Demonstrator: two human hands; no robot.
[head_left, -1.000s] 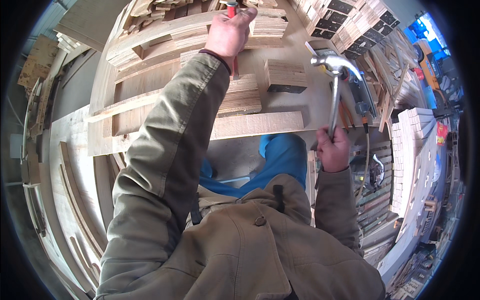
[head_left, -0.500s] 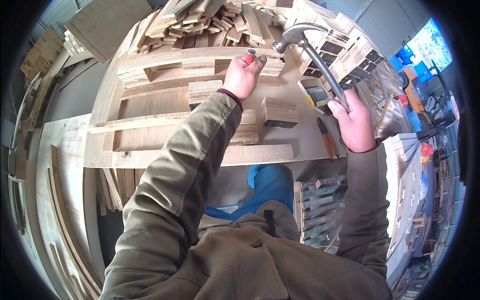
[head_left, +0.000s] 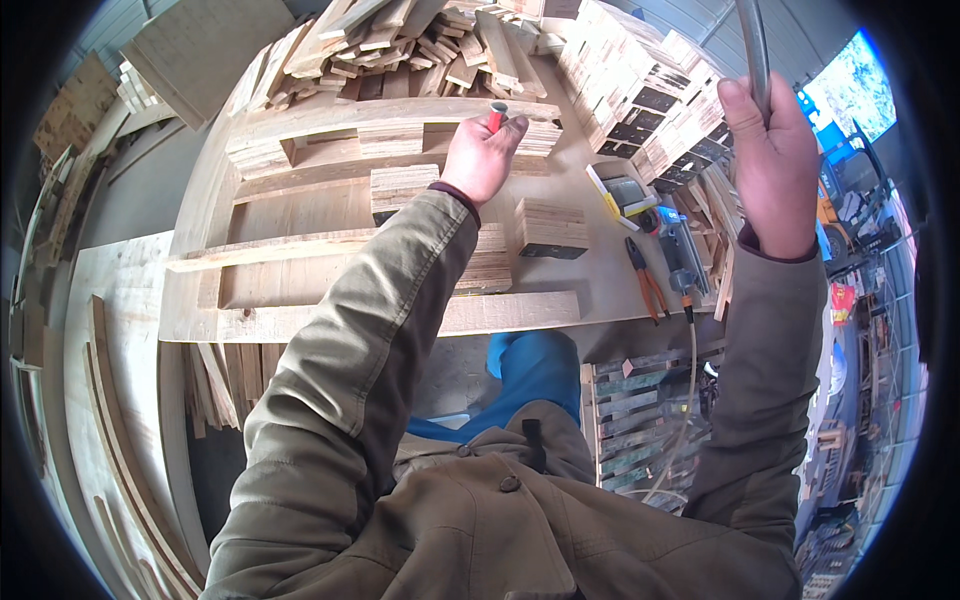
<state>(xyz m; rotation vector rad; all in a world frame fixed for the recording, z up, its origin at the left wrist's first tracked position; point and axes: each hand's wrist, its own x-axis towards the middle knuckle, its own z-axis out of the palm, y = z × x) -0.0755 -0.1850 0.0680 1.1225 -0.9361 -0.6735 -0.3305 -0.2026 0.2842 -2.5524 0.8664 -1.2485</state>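
Observation:
My left hand (head_left: 478,158) is closed round a red tool with a round metal top (head_left: 497,116), over the far board (head_left: 330,120) of a wooden pallet frame. Its lower end is hidden by the hand. High at the right, my right hand (head_left: 778,160) grips the metal shaft of a claw hammer (head_left: 754,45); the hammer's head is beyond the picture's upper edge. Laminated wood blocks stand between the frame's boards, among them one block (head_left: 400,188) behind my left forearm. A separate block (head_left: 552,228) rests on the worktable to the right.
Red-handled pliers (head_left: 646,280) and an air tool with a hose (head_left: 684,262) lie at the table's right side. A yellow-and-white open container (head_left: 606,196) is beyond them. Loose slats (head_left: 440,50) are heaped at the back, beside stacked blocks (head_left: 625,80).
My right hand has swung the hammer up and to the right, taking its head out of view. My left hand stays in place with the red tool.

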